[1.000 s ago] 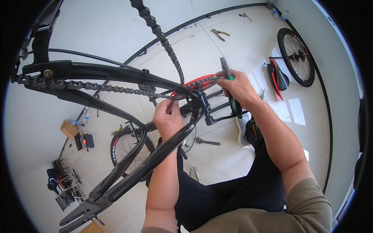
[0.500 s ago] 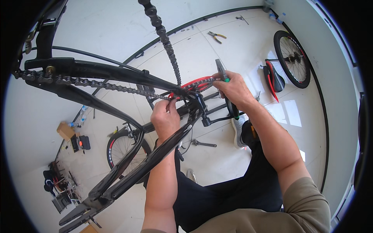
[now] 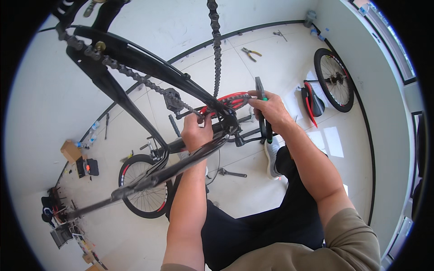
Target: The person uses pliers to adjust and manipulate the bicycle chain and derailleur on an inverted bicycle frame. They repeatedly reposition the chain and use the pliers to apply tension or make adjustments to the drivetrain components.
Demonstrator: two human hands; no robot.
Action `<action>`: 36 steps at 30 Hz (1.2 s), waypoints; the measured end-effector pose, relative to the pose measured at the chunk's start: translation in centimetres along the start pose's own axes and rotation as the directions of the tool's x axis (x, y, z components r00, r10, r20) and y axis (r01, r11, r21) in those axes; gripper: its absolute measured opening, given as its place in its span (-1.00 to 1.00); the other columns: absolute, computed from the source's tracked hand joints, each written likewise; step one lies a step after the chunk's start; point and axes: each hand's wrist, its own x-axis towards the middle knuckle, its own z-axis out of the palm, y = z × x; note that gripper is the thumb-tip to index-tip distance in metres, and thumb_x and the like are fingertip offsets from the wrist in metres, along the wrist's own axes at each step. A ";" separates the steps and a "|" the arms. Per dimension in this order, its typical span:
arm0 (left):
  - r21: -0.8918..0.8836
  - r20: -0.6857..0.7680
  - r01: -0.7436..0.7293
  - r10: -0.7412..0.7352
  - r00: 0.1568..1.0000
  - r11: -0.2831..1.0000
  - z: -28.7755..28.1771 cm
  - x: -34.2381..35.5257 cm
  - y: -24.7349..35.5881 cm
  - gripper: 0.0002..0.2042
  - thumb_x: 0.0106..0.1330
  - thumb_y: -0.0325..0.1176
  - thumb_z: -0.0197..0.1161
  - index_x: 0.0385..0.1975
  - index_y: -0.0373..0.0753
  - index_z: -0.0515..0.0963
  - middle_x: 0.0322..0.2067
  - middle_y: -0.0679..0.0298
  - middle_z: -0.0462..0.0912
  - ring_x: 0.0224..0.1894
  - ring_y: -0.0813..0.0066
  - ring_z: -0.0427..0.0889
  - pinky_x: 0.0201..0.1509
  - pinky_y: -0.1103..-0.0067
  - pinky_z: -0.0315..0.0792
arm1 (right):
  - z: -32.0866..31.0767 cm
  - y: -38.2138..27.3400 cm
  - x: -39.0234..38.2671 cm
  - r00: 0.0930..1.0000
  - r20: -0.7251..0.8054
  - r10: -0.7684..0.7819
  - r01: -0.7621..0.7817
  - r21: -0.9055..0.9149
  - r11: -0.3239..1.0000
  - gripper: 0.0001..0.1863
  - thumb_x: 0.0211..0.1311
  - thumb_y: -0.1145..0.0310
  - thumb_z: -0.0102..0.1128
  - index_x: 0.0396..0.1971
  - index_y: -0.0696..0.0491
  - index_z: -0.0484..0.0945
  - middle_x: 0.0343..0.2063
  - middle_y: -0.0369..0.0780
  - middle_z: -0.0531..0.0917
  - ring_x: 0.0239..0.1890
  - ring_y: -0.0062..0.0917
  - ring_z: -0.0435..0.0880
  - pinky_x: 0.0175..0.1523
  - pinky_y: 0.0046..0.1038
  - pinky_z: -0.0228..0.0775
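Observation:
A black bicycle frame point(image 3: 153, 63) stretches across the view, with a red-edged chainring point(image 3: 233, 100) near its middle. A dark bicycle chain point(image 3: 135, 76) runs from the frame's far left end to the chainring, and another length of it hangs down from the top. My left hand point(image 3: 196, 133) is closed at the chainring's left side, its thumb and fingers pinching the chain. My right hand point(image 3: 272, 111) grips pliers point(image 3: 262, 115) with green and black handles, jaws pointing up. Its fingertips touch the chain at the chainring's right edge. A black pedal point(image 3: 172, 100) shows behind the chain.
Yellow-handled pliers point(image 3: 251, 54) and an adjustable wrench point(image 3: 233, 173) lie on the tiled floor. At right, a loose wheel point(image 3: 334, 80) leans by the wall beside a red and black saddle point(image 3: 313, 101). An open cardboard box point(image 3: 71, 152) sits at left. A spoked front wheel point(image 3: 143, 186) is below the frame.
The frame's rear end and the hanging chain have shifted right in view, and the pedal has come into sight. Both hands stay at the chainring; the pliers are more upright.

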 end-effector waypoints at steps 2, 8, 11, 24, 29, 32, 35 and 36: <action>-0.001 0.016 0.021 -0.021 1.000 1.000 -0.1 0.1 0.1 -0.80 0.10 -0.43 0.52 -0.43 -0.28 0.57 -0.48 0.15 0.65 -0.46 0.25 0.70 -0.33 0.40 0.55 | -0.4 0.2 -0.1 1.000 -0.026 -0.014 0.016 0.077 0.997 -0.56 0.25 0.41 0.26 0.10 0.28 0.54 -0.52 -0.26 0.55 -0.52 -0.63 0.49 -0.39 -0.52 0.38; -0.039 0.024 0.024 -0.023 0.999 0.999 0.5 -0.2 -0.1 -0.74 0.10 -0.39 0.50 -0.40 -0.26 0.49 -0.44 0.16 0.57 -0.47 0.17 0.63 -0.40 0.32 0.53 | -6.7 -2.2 -0.1 0.957 -0.286 -0.053 0.206 0.539 0.817 -0.63 0.34 0.53 0.15 0.11 0.30 0.39 -0.28 -0.09 0.65 -0.41 -0.55 0.55 -0.31 -0.43 0.50; -0.021 0.070 0.046 -0.044 0.997 0.999 0.6 -0.2 -0.3 -0.77 0.15 -0.39 0.46 -0.38 -0.31 0.52 -0.44 0.12 0.59 -0.46 0.20 0.65 -0.36 0.34 0.54 | -10.5 -1.2 -2.6 0.961 -0.273 0.031 0.128 0.542 0.831 -0.79 0.31 0.51 0.17 -0.10 0.25 0.49 -0.35 -0.12 0.64 -0.49 -0.51 0.55 -0.35 -0.45 0.47; -0.030 0.072 -0.041 0.043 0.996 0.999 -0.1 0.3 0.4 -0.82 0.17 -0.32 0.43 -0.39 -0.27 0.60 -0.47 0.04 0.66 -0.37 -0.09 0.67 -0.29 0.19 0.55 | -7.4 7.7 -13.1 0.866 -0.396 0.304 -0.163 0.351 0.922 -0.62 0.25 0.45 0.33 0.04 0.22 0.54 -0.47 -0.28 0.48 -0.51 -0.63 0.46 -0.52 -0.54 0.38; -0.014 0.037 0.027 -0.026 0.999 1.000 0.2 0.0 0.1 -0.76 0.23 -0.29 0.40 -0.38 -0.31 0.51 -0.49 -0.02 0.64 -0.38 -0.12 0.67 -0.29 0.16 0.52 | -8.1 9.1 -12.7 0.865 -0.420 0.275 -0.200 0.215 0.956 -0.60 0.21 0.40 0.40 0.02 0.20 0.57 -0.52 -0.31 0.47 -0.60 -0.64 0.40 -0.56 -0.52 0.33; -0.081 0.017 0.028 -0.026 1.000 0.996 0.8 -0.4 -1.1 -0.79 0.26 -0.31 0.37 -0.35 -0.31 0.52 -0.41 -0.03 0.66 -0.28 -0.11 0.68 -0.24 0.16 0.53 | -9.0 10.9 -12.0 0.896 -0.289 0.336 -0.277 0.228 0.933 -0.66 0.37 0.24 0.24 -0.10 0.24 0.57 -0.48 -0.22 0.55 -0.62 -0.57 0.43 -0.56 -0.47 0.34; -0.013 0.125 0.100 -0.097 0.987 0.995 0.6 -0.5 0.1 -0.80 0.27 -0.32 0.36 -0.29 -0.32 0.55 -0.38 -0.03 0.67 -0.24 -0.13 0.67 -0.23 0.16 0.52 | -9.6 12.4 -12.1 0.876 -0.124 0.466 -0.373 0.437 0.819 -0.53 0.55 0.09 -0.11 -0.18 0.27 0.54 -0.46 -0.11 0.58 -0.60 -0.50 0.45 -0.53 -0.43 0.37; -0.035 0.107 0.095 -0.091 0.990 0.995 0.9 -0.4 -0.3 -0.80 0.27 -0.32 0.36 -0.29 -0.32 0.55 -0.39 -0.04 0.66 -0.25 -0.15 0.67 -0.24 0.15 0.52 | -9.5 13.0 -11.6 0.865 -0.062 0.497 -0.380 0.565 0.732 -0.45 0.59 0.05 -0.27 -0.19 0.29 0.52 -0.46 -0.07 0.59 -0.59 -0.47 0.45 -0.51 -0.41 0.38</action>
